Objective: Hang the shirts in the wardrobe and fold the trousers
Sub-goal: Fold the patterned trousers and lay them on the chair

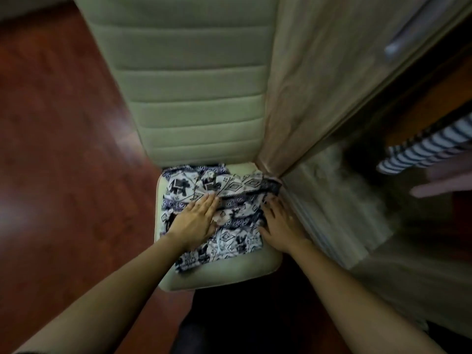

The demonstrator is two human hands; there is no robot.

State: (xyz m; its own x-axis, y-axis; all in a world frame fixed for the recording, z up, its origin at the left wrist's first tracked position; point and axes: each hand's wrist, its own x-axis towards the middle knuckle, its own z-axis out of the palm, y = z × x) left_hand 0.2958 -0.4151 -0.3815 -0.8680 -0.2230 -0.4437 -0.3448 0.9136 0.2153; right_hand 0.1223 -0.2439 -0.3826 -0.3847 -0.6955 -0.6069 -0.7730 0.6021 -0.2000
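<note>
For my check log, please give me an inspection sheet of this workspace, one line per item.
Surface: cream chair seat, ribbed back behind it.
Job's things: patterned blue-white garment lies on the seat; striped shirt hangs in the wardrobe.
Clutter: nothing seen.
Hands: left hand and right hand rest flat on the garment.
Cables: nothing seen.
Surroundings: red-brown wooden floor; wardrobe open, right of the chair.
</note>
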